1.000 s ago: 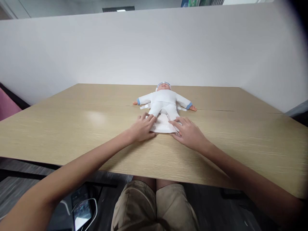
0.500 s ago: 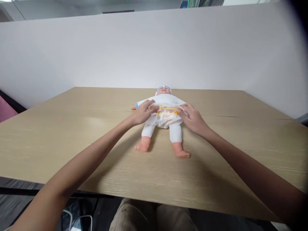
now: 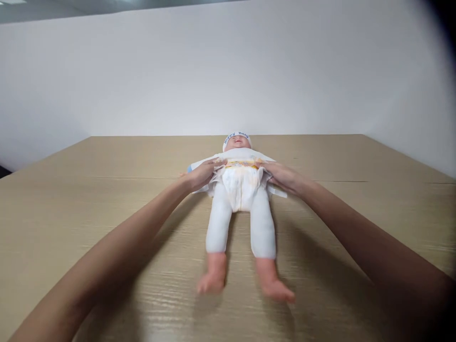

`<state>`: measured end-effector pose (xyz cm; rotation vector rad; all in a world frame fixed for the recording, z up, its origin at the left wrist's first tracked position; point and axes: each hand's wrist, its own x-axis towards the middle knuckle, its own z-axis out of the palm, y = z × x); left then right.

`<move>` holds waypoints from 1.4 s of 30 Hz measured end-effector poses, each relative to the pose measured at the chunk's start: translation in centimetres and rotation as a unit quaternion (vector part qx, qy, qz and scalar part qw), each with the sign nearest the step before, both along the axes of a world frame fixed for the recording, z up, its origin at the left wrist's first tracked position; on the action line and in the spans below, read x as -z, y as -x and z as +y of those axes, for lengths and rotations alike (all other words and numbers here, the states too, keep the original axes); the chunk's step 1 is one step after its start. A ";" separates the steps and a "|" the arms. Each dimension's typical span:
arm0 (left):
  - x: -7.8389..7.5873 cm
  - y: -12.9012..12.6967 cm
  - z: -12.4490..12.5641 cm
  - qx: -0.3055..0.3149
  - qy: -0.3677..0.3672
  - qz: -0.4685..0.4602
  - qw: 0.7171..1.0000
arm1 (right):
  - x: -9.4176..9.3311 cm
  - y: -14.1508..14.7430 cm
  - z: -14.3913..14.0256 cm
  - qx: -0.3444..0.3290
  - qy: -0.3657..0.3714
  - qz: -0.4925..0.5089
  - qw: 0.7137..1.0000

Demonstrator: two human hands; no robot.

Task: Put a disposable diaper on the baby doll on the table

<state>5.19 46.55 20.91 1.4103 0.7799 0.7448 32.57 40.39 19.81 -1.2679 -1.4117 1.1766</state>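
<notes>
A soft white disposable diaper with a yellow-orange printed waistband (image 3: 241, 187) lies over the hips and lower belly of a baby doll in a white fabric suit with pinkish plastic feet (image 3: 261, 225), and its waistband sits between the person's two hands. The bare left hand (image 3: 204, 174) is at the waistband's left end, its fingertips touching the upper corner beside ruffled white edging; the bare right hand (image 3: 280, 175) is at the opposite end, fingertips on the matching corner. Both sets of fingers are slightly blurred, so whether either hand pinches the material or only presses it flat cannot be told. A pale flat side tab (image 3: 279, 192) sticks out below the right hand, and another shows under the left. Both forearms reach forward from the lower corners and slant inward, the wrists low over the table and the fingers pointing toward each other across the doll's waist. The doll lies on its back on a light wood-grain table (image 3: 107, 228), legs apart and feet toward the person, its head in a white cap with dark lettering (image 3: 237, 135) near a plain white upright panel (image 3: 228, 71).
</notes>
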 end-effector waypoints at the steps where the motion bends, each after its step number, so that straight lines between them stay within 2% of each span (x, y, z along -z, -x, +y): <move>1: 0.0 0.5 -0.8 0.015 0.019 -0.002 1.000 | 0.1 -0.2 -1.0 -0.003 0.015 -0.004 1.000; 4: -0.2 2.2 -2.8 0.060 0.063 0.012 0.996 | -0.4 -1.0 -4.2 -0.024 0.050 -0.023 0.998; 6: -0.8 3.2 -3.3 0.052 0.047 0.045 0.996 | -1.0 -1.8 -5.9 -0.012 0.040 -0.038 0.998; 9: -2.6 4.0 -3.4 -0.024 -0.032 0.121 0.992 | -1.2 -3.9 -7.9 0.053 -0.007 -0.069 0.996; 12: -4.8 2.9 -4.3 -0.080 -0.148 0.184 0.969 | 0.0 -6.0 -9.6 0.105 -0.039 -0.211 0.971; 15: -6.0 -0.2 -6.3 -0.046 -0.319 0.219 0.921 | 2.1 -6.6 -11.3 0.130 -0.050 -0.354 0.925; 18: -5.5 -4.0 -8.3 0.033 -0.453 0.276 0.847 | 3.7 -6.0 -12.1 0.144 -0.051 -0.397 0.905; 21: -4.3 -6.5 -9.8 0.015 -0.503 0.360 0.786 | 4.2 -5.6 -11.8 0.142 -0.036 -0.408 0.901; 24: -3.4 -7.2 -10.4 -0.027 -0.510 0.400 0.761 | 3.5 -5.9 -11.2 0.120 -0.010 -0.406 0.906; 28: -3.0 -6.9 -10.3 -0.037 -0.509 0.399 0.762 | 1.3 -6.9 -10.5 0.060 0.017 -0.359 0.931; 31: -2.9 -6.8 -10.2 -0.034 -0.507 0.401 0.762 | -1.0 -6.9 -9.6 0.030 0.012 -0.302 0.953; 33: -2.8 -6.9 -10.2 -0.033 -0.505 0.406 0.761 | -2.2 -5.9 -8.5 0.023 -0.006 -0.275 0.961; 36: -2.8 -7.1 -10.3 -0.037 -0.490 0.407 0.770 | -3.2 -2.7 -6.7 0.020 -0.043 -0.259 0.965; 39: -3.2 -6.7 -10.0 -0.028 -0.463 0.380 0.801 | -3.0 1.0 -5.7 0.047 -0.086 -0.263 0.960; 42: -3.6 -5.0 -9.2 0.027 -0.409 0.290 0.865 | -2.2 3.4 -6.8 0.098 -0.135 -0.255 0.952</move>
